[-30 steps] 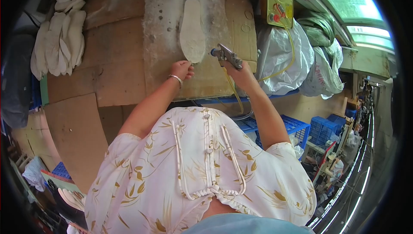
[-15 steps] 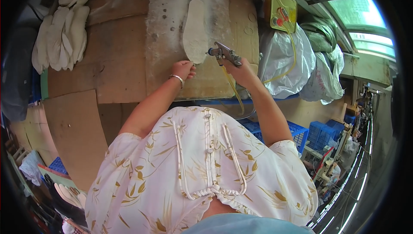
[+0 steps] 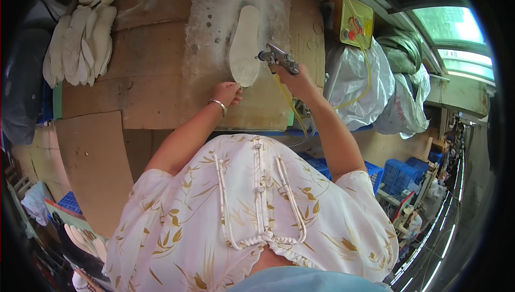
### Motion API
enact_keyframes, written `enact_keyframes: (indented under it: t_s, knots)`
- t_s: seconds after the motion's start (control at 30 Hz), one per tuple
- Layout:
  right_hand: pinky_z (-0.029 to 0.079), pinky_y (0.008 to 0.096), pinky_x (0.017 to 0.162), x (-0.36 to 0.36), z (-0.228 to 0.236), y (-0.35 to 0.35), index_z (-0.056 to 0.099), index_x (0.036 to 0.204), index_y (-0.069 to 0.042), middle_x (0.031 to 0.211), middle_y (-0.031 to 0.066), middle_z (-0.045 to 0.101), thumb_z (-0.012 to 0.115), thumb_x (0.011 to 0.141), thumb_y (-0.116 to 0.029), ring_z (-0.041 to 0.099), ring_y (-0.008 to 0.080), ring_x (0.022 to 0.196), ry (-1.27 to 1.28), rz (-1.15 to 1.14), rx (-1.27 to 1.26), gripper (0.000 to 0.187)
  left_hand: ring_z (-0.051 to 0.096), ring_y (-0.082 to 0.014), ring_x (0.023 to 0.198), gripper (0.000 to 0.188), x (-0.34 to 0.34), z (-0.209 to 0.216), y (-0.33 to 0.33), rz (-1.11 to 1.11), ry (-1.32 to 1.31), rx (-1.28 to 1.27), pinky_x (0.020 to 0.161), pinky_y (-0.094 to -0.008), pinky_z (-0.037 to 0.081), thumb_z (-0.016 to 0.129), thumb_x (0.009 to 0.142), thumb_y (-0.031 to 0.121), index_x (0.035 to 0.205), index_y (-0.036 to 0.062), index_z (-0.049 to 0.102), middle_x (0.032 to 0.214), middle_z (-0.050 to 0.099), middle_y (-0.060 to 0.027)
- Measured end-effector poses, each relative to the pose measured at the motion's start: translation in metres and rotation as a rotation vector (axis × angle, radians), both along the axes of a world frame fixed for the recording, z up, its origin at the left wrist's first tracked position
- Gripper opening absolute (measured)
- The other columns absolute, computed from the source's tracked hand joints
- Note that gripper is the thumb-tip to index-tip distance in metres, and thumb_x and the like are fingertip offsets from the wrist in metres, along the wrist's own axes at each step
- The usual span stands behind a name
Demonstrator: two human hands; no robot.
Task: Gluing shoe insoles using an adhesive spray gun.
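A cream insole [image 3: 244, 45] lies lengthwise on a whitened sheet of cardboard [image 3: 201, 42], its lower end toward me. My left hand [image 3: 229, 93] pinches that lower end between thumb and fingertips; a silver bracelet circles the wrist. My right hand [image 3: 298, 81] is wrapped round the handle of a metal spray gun [image 3: 279, 57]. The gun's nozzle points left at the insole, just off its right edge. Below the grip hangs a yellow hose [image 3: 289, 101]. Whether any spray is coming out I cannot tell.
A pile of similar cream insoles [image 3: 79, 45] sits at the table's far left. On the right stand a yellow can [image 3: 356, 21] with a hose from its top, and silvery plastic sacking [image 3: 351, 83]. Blue crates [image 3: 399, 176] are lower right; a cardboard panel [image 3: 91, 163] leans lower left.
The table and everything on it sit slightly lower and further right in the picture. Both hands keep their holds, and the spray gun is still beside the insole's lower part.
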State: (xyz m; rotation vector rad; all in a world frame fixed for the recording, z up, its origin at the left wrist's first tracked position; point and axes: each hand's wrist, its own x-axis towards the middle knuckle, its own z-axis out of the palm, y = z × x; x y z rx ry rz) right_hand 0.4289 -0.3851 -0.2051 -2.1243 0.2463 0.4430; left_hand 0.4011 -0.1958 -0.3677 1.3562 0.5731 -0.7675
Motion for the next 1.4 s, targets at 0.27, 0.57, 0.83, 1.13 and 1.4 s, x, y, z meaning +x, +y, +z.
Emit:
enact_keyframes:
  t_s: [0.27,0.57,0.83,1.13,1.4]
  knots:
    - [0.035,0.0271,0.049,0.049,-0.005,-0.001,0.058,0.075,0.000,0.057,-0.0011,0.047,0.058,0.079,-0.030,0.041,0.0080,0.054,-0.089,-0.147,0.023,0.030,0.059,-0.0134,0.057,0.019,-0.006,-0.002,0.002,0.017,0.031,-0.001,0.048,-0.0231,0.047,0.055,0.081,0.021,0.091,0.0052,0.058,0.077,0.061,-0.0049]
    - [0.034,0.0263,0.044,0.060,0.000,-0.001,0.059,0.075,-0.003,0.056,-0.0017,0.046,0.059,0.077,-0.032,0.041,0.0078,0.049,-0.047,-0.196,0.037,0.029,0.060,-0.0136,0.056,0.022,-0.004,-0.004,-0.003,0.044,0.007,-0.004,0.046,-0.0232,0.048,0.054,0.080,0.021,0.091,0.0027,0.059,0.074,0.061,-0.0051]
    - [0.033,0.0253,0.047,-0.012,-0.001,0.002,0.058,0.078,-0.004,0.059,-0.0022,0.045,0.057,0.080,-0.030,0.039,0.0077,0.052,0.075,-0.061,0.060,0.026,0.059,-0.0129,0.055,0.020,-0.007,-0.008,-0.005,0.070,-0.006,-0.014,0.046,-0.0225,0.047,0.053,0.081,0.020,0.090,0.0030,0.059,0.075,0.061,-0.0051]
    - [0.035,0.0258,0.053,-0.062,-0.009,-0.008,0.056,0.080,-0.002,0.059,-0.0022,0.044,0.055,0.083,-0.024,0.039,0.0079,0.057,0.083,0.066,0.061,0.022,0.060,-0.0141,0.060,0.022,-0.008,-0.008,-0.007,0.071,0.000,-0.034,0.048,-0.0226,0.048,0.055,0.082,0.023,0.094,0.0044,0.056,0.079,0.060,-0.0052]
    - [0.033,0.0207,0.039,-0.071,0.018,-0.038,0.055,0.099,-0.004,0.082,0.0043,0.059,0.046,0.089,-0.027,0.040,0.0063,0.043,-0.105,-0.262,0.498,0.027,0.059,-0.0144,0.060,0.018,0.002,0.005,-0.018,0.270,-0.062,-0.065,0.048,-0.0220,0.048,0.058,0.080,0.018,0.092,0.0042,0.056,0.080,0.059,-0.0048]
